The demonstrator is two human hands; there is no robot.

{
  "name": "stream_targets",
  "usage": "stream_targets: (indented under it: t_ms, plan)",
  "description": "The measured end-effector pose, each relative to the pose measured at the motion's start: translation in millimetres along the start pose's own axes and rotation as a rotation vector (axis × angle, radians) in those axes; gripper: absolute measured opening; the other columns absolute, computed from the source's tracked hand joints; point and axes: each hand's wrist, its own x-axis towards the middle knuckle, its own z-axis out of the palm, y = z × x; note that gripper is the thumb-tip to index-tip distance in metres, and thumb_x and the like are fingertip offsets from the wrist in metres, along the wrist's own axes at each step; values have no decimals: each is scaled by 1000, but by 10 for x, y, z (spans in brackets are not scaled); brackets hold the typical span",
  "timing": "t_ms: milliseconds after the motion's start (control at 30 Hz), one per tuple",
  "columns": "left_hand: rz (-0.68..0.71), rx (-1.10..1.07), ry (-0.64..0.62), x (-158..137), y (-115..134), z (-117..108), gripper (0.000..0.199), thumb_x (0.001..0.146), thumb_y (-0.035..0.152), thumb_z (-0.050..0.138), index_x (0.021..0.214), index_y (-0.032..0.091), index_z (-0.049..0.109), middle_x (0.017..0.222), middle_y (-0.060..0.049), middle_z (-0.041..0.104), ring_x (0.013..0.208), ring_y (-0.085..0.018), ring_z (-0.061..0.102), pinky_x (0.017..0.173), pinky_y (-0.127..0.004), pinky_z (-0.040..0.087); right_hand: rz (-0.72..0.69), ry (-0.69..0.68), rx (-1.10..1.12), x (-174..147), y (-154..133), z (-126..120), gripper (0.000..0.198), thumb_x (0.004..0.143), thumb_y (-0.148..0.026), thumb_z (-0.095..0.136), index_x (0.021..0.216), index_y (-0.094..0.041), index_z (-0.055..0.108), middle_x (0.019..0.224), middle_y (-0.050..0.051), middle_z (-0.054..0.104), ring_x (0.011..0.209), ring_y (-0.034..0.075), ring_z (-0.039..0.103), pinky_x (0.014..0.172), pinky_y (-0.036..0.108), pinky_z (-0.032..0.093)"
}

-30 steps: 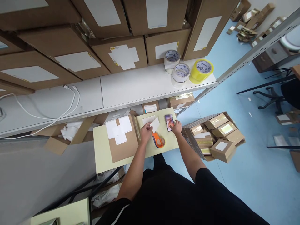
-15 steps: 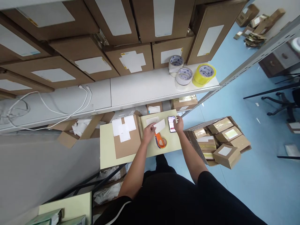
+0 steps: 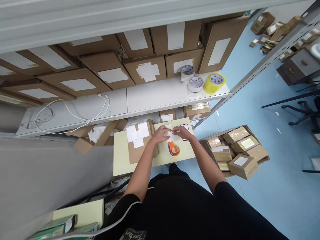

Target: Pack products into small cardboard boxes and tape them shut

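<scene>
Both hands meet over the small pale-yellow table [image 3: 120, 156]. My left hand [image 3: 160, 134] pinches the left edge of a white paper label [image 3: 174, 136]. Its upper right edge is between the fingers of my right hand [image 3: 182, 132]. Just below the label lies an orange tape dispenser [image 3: 173, 149] with a roll in it. A phone [image 3: 185, 127] with a lit screen rests by my right hand, which partly covers it. To the left of my hands a cardboard box [image 3: 136, 155] bears several white labels [image 3: 137, 133] on top.
Tape rolls [image 3: 215, 82] stand on the white shelf [image 3: 155, 95], before stacked, labelled boxes [image 3: 147, 71]. A white cable [image 3: 82, 121] trails over the shelf's left part. At the right, a large carton [image 3: 203, 146] on the floor holds several taped parcels [image 3: 242, 165].
My right hand has left the phone and moved left to the label. Now both hands are on it. The view has shifted, showing more of the upper shelf.
</scene>
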Motion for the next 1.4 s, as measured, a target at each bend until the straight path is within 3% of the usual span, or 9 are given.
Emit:
stream_targets:
  t_ms: [100,267,433,767,900,1033,1133,1233,1400]
  plan:
    - [79,-30,-13,71,79,-127,29,66,39,88,90,24,81,123,-10,68,114,-30,63,102,-40,50,9,-5,36,-50,-63,-62,25,91,-47,66,88,-23,72,87,3,76,83,21,68,76,30,49]
    - [15,-196,-115,142,190,-225,36,69,49,87,94,24,80,95,-5,77,93,-26,69,85,-34,55,10,-1,83,-103,-189,-134,30,89,-51,68,96,-22,75,90,3,78,84,21,68,76,30,50]
    - [-41,-246,-135,159,201,-265,30,72,52,83,78,22,81,82,-5,78,79,-24,69,73,-33,54,30,18,106,-160,-261,-181,30,86,-52,70,88,-22,74,89,4,77,83,22,68,76,32,50]
    - [-46,-235,-59,241,90,-322,26,77,47,76,77,22,81,82,-6,79,79,-23,68,72,-32,52,143,79,98,-369,-197,-480,35,77,-53,76,87,-20,70,77,3,71,68,19,62,61,28,45]
    - [-42,-165,10,347,35,-224,25,82,46,72,78,23,80,88,-6,80,87,-25,70,82,-35,53,163,119,100,-446,-217,-650,33,78,-51,74,89,-20,69,79,4,73,70,21,65,60,29,47]
    - [31,-85,5,410,83,31,31,87,50,69,96,23,81,115,-11,78,116,-31,67,107,-43,46,14,126,-8,-437,-373,-631,24,89,-41,63,94,-20,73,91,6,76,83,22,69,75,32,53]
    - [5,-96,125,312,177,160,47,95,58,58,117,21,77,136,-14,70,137,-33,54,119,-47,36,-126,134,-153,-388,-511,-504,22,94,-28,56,95,-22,77,97,6,77,92,22,70,86,34,52]
    - [-43,-267,201,48,254,158,54,98,62,51,116,19,77,124,-14,75,121,-30,64,106,-42,47,-223,149,-278,-313,-611,-334,27,93,-16,55,95,-23,80,98,6,76,91,21,70,85,33,52]
    - [-112,-366,228,-484,257,41,42,72,52,84,97,19,80,71,0,68,67,-17,60,67,-29,48,-317,121,-415,-148,-801,38,29,89,-10,60,104,-25,80,99,5,80,98,24,72,99,42,51]
